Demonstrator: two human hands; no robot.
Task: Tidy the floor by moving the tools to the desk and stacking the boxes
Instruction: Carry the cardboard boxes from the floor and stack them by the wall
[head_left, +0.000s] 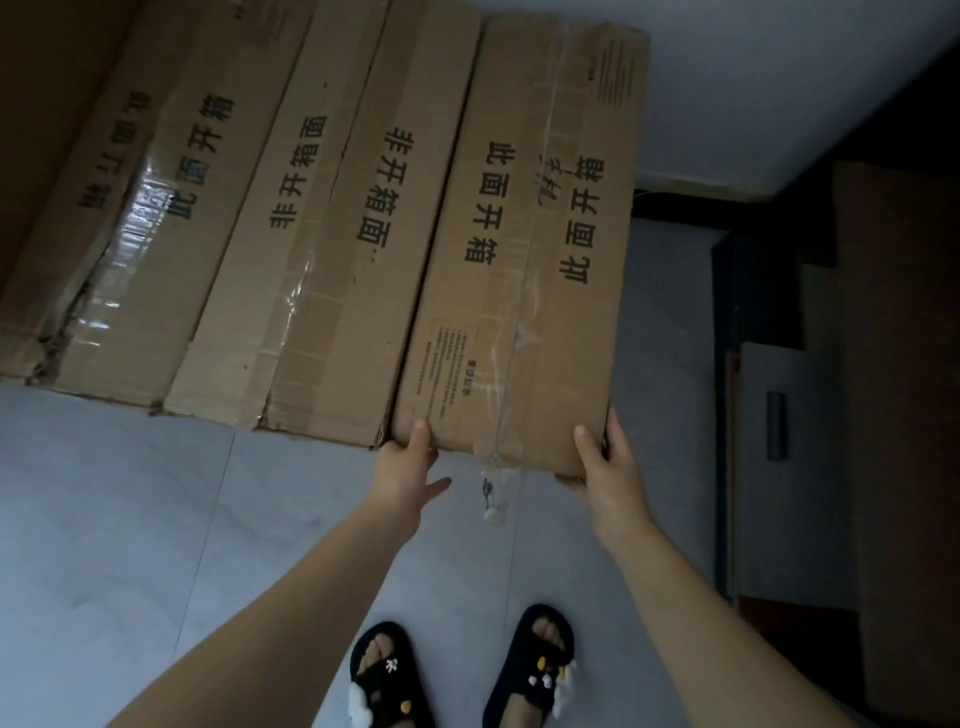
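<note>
Boxes step: our left hand (410, 467) and right hand (605, 467) grip the rightmost box (519, 260); next, we lift evenly.

A pale tiled floor (130, 519) fills the lower left of the frame. At the bottom centre are two black sandals (462, 670) with small charms on them. A scrap of clear tape (491, 499) lies on the tiles near the centre. Dark furniture (883, 415) occupies the right edge, below a white wall (779, 78) at upper right.
</note>
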